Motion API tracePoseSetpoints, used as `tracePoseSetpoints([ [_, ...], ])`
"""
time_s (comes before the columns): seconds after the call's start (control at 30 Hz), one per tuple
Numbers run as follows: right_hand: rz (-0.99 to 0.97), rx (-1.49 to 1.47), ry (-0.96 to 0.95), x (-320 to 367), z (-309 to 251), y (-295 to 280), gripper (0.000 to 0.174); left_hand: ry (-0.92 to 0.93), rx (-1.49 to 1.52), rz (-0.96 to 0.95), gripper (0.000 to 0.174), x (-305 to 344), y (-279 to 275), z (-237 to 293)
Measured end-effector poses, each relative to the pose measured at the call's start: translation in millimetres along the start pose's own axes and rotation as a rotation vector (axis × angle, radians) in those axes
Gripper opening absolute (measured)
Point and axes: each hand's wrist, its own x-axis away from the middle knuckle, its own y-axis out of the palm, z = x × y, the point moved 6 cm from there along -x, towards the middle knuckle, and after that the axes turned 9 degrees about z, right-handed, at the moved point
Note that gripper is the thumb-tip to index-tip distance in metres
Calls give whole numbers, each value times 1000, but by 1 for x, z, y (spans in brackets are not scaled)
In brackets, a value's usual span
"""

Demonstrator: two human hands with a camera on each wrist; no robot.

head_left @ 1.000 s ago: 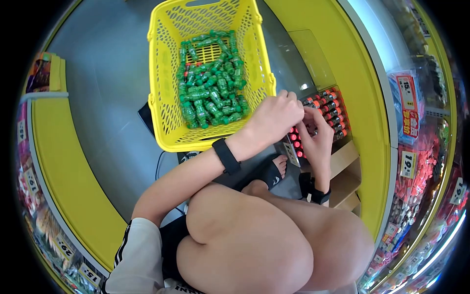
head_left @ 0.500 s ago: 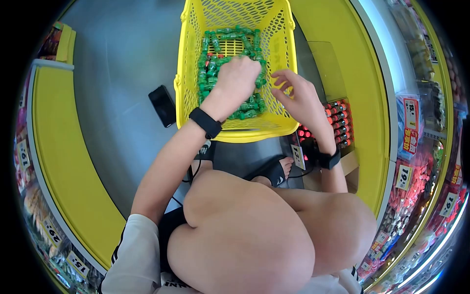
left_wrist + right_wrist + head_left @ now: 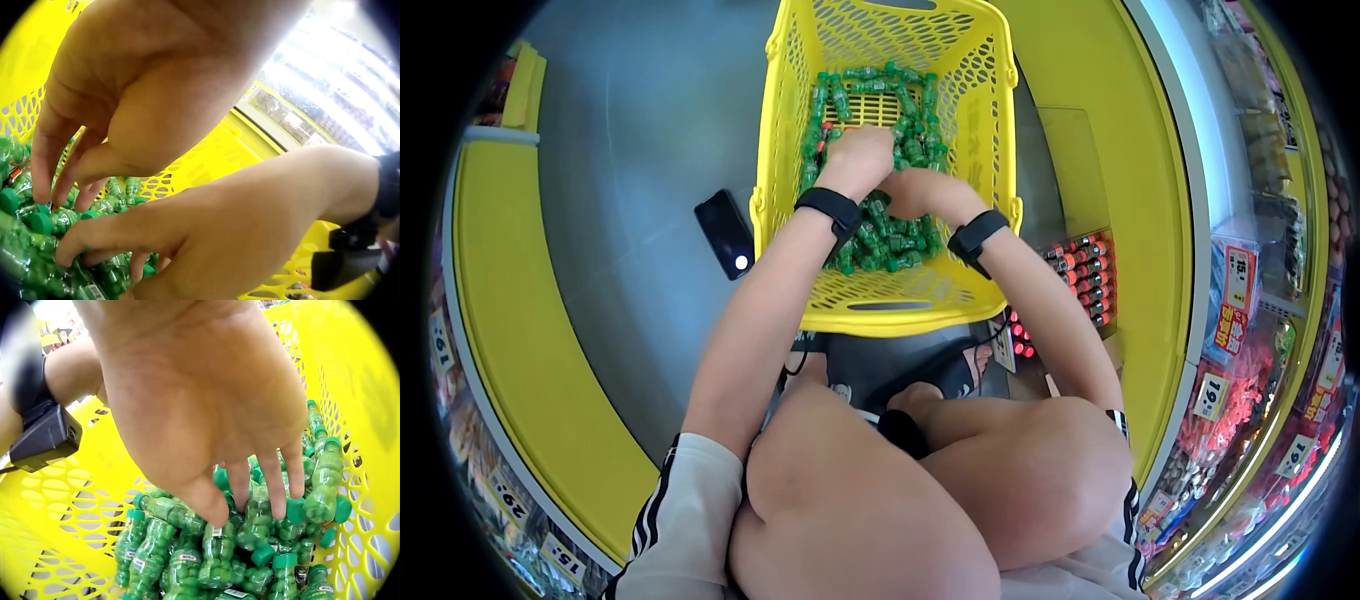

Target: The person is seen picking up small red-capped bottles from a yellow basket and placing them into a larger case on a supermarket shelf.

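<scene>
Small green bottles with green caps lie heaped in a yellow shopping basket. Both hands are down inside the basket, close together in the head view. My left hand hangs over the heap, its fingers loosely bent down at the bottles in the left wrist view. Just beside it is my right hand; its palm faces the right wrist camera, with fingers and thumb spread downward among the bottles. Nothing shows gripped in either hand. A few red-capped bottles lie by the left hand.
A box of small dark bottles with orange-red caps stands right of the basket. A black phone lies on the floor at left. Yellow shelf bases and stocked racks flank the aisle. The person's knees are close before the basket.
Both hands were together near the orange-capped bottles. The left hand went into the basket first; the right hand then crossed the right rim to join it. The basket shifted in view.
</scene>
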Motion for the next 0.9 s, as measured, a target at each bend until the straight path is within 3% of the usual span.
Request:
tracePoseSetpoints([
  [0.13,-1,119,111,-2,3,-10,54,-37,120,45,28,-10,20,-21],
  [0.2,65,173,109,-10,10,-17,53,14,33,68,27,-12,25,-30],
  [0.23,197,137,188,-12,20,-24,55,-34,31,68,26,-12,29,-37],
  [0.27,195,130,190,-14,31,-20,55,-81,29,68,26,-11,28,-40],
  [0.33,528,223,54,-12,46,-31,58,-101,-26,-4,27,-14,31,-39],
  [0.47,527,-47,5,-17,53,-28,61,-115,10,-25,27,-12,32,-36],
  [0.6,663,-3,11,-5,38,-38,52,-111,-10,-33,27,-15,36,-37],
  [0.67,354,7,150,-9,39,-32,41,-118,-11,-70,26,-16,36,-39],
  [0.7,354,4,149,-8,34,-36,41,-124,-8,-100,26,-17,36,-39],
  [0.77,-15,-88,118,-4,24,-16,33,-130,-21,-132,26,-15,38,-36],
  [0.9,-56,-128,76,-7,22,17,31,-149,12,-154,20,-14,38,-34],
])
